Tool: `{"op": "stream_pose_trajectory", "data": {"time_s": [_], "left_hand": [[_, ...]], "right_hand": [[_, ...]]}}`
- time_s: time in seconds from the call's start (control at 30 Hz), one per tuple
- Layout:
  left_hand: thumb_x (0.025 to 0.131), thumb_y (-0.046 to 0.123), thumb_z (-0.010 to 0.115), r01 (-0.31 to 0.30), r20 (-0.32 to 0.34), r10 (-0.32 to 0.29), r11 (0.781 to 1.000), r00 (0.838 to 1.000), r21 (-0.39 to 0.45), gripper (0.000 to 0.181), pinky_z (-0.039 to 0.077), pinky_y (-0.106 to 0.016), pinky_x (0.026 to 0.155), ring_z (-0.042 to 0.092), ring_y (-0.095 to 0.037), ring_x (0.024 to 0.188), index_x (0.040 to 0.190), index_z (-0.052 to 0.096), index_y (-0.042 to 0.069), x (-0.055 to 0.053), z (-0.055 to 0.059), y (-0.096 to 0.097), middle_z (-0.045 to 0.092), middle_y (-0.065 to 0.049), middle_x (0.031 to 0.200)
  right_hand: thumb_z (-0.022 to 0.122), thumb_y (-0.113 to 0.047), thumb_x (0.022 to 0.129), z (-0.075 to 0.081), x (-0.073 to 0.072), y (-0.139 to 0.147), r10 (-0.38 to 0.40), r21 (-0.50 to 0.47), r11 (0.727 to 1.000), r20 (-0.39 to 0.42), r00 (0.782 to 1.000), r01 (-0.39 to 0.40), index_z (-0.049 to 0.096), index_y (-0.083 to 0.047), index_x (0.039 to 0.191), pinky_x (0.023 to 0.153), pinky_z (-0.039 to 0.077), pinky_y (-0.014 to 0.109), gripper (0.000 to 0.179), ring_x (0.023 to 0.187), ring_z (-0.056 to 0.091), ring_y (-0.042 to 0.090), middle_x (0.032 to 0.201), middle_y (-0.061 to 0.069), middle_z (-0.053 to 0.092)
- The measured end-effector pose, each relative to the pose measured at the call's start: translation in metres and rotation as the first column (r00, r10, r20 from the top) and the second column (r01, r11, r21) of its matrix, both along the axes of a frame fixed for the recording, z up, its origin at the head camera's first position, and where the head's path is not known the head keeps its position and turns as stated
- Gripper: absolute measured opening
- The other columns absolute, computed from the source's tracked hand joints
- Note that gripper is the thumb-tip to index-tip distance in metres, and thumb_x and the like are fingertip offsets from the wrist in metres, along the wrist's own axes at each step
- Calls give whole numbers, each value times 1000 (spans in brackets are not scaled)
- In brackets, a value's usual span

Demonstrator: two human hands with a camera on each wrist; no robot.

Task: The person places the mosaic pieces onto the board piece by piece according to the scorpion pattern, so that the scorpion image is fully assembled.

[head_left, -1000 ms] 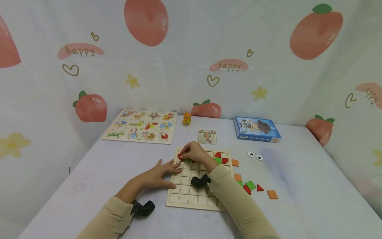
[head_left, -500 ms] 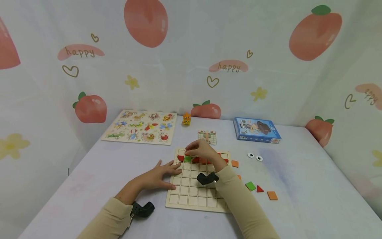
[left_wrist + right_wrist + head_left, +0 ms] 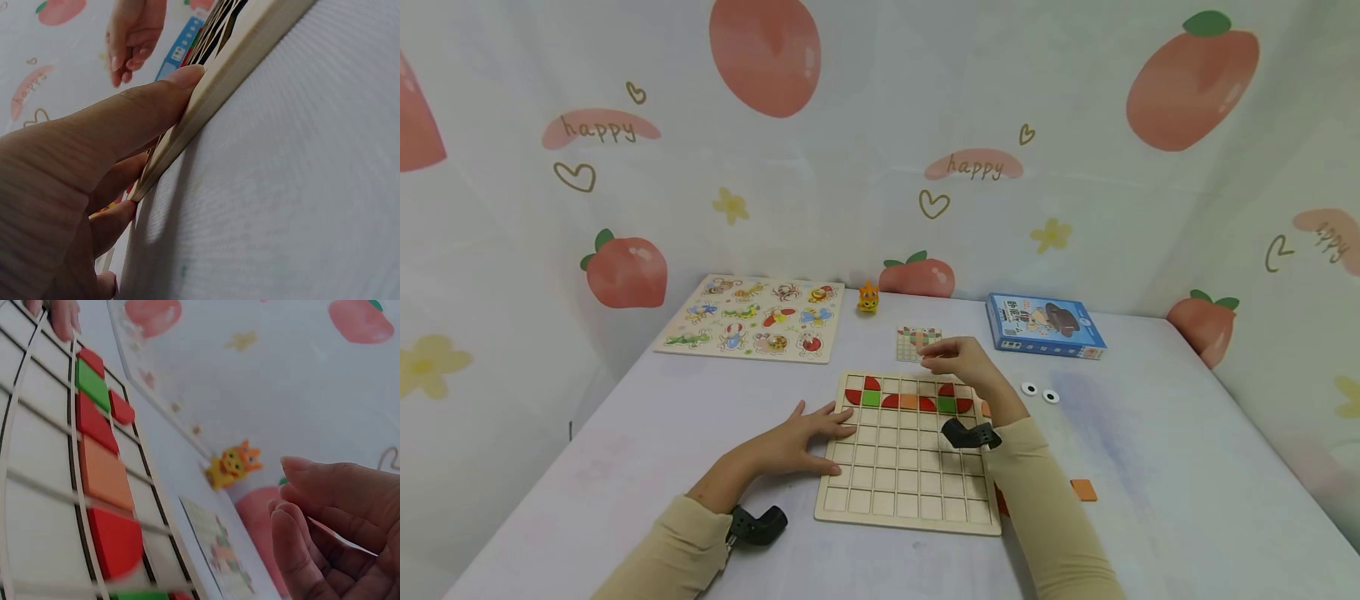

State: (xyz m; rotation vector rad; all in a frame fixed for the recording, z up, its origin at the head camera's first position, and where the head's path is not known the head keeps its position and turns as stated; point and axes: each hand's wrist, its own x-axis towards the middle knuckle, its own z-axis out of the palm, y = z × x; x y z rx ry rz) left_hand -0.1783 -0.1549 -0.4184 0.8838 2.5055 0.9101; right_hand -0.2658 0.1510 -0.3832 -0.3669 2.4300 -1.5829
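Note:
A wooden grid board [image 3: 887, 480] lies flat on the table. My left hand [image 3: 797, 440] rests on its left edge, fingers spread; in the left wrist view the thumb [image 3: 150, 103] presses on the rim. Near the back of the grid sit red quarter-round pieces [image 3: 872, 384], green squares [image 3: 871, 398] and an orange square [image 3: 909, 402]. My right hand [image 3: 970, 367] hovers over the back right edge, overlapping the small pattern card [image 3: 906, 345]. In the right wrist view its thumb and fingers are loosely bent, with nothing between them.
Behind stand an orange toy figure [image 3: 868, 297], an insect puzzle board [image 3: 752, 321] and a blue box [image 3: 1045, 326]. Two eye discs [image 3: 1029, 389] lie to the right. An orange square tile [image 3: 1083, 490] lies beyond the right sleeve [image 3: 1045, 492], which hides other loose pieces.
My right hand has let go of the red pieces at the back left of the grid and moved right, uncovering the placed pieces. My left hand has stayed on the board's edge.

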Motion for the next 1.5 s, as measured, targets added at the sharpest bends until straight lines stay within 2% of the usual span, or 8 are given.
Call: {"op": "stream_pose_trajectory", "data": {"time_s": [0.23, 0.37, 0.53, 0.77, 1.03, 1.23, 1.33, 1.5], "left_hand": [[77, 40, 73, -7, 3, 7, 1000, 1000, 12, 64, -11, -61, 111, 11, -28, 145, 133, 53, 15, 0, 1, 0, 32, -1, 151], [77, 40, 73, -5, 6, 5, 1000, 1000, 14, 65, -11, -62, 111, 11, -29, 145, 133, 53, 14, 0, 0, 1, 32, -2, 151], [77, 40, 73, -6, 10, 5, 1000, 1000, 16, 65, -11, -62, 111, 11, -30, 145, 134, 53, 14, 0, 1, 0, 32, -3, 151], [77, 39, 74, -5, 3, 5, 1000, 1000, 23, 65, -11, -63, 110, 12, -31, 145, 133, 54, 13, 1, 2, -2, 33, -4, 151], [77, 38, 73, 3, 9, -3, 999, 1000, 37, 64, -11, -63, 110, 12, -32, 145, 133, 53, 12, 1, 2, -1, 33, -5, 151], [77, 37, 73, -1, 7, 0, 999, 1000, 38, 64, -11, -63, 110, 12, -32, 145, 132, 54, 13, 2, 3, -1, 33, -5, 151], [77, 38, 73, 2, 4, -2, 999, 1000, 38, 64, -11, -63, 110, 12, -32, 145, 132, 54, 13, 2, 2, -1, 33, -5, 151], [78, 39, 73, 4, -4, -4, 999, 1000, 37, 64, -11, -63, 110, 12, -32, 145, 132, 54, 13, 1, 1, -1, 33, -4, 151]], "right_hand": [[64, -21, 89, -3, 6, 42, -87, 65, 994, 9, 996, 87, 59, 2, 121, 91, 51, 41, 40, 94, 62, 17, 115, 17, 64], [64, -24, 88, -4, 10, 68, -155, 112, 982, 8, 988, 153, 58, 2, 122, 91, 50, 43, 43, 93, 62, 18, 117, 19, 62], [63, -25, 89, -5, 16, 95, -239, 157, 960, 32, 971, 231, 56, 1, 125, 84, 52, 34, 45, 94, 64, 20, 117, 15, 63], [62, -24, 89, -7, 23, 119, -296, 178, 942, 42, 954, 285, 56, 2, 125, 73, 51, 23, 44, 83, 64, 9, 105, 2, 67], [59, -25, 91, -13, 29, 142, -369, 207, 913, 49, 928, 352, 55, 3, 126, 72, 48, 16, 45, 79, 58, 3, 117, 12, 63], [62, -24, 90, -21, 30, 159, -423, 228, 890, 88, 902, 395, 56, 4, 124, 67, 47, 16, 45, 76, 54, 4, 99, -3, 66], [65, -24, 87, -28, 30, 164, -411, 258, 890, 99, 906, 376, 59, 4, 121, 64, 48, 18, 44, 72, 54, 4, 90, -8, 65], [68, -22, 85, -35, 29, 167, -389, 290, 888, 63, 919, 356, 61, 6, 116, 62, 48, 20, 43, 69, 55, 5, 83, -7, 66]]}}
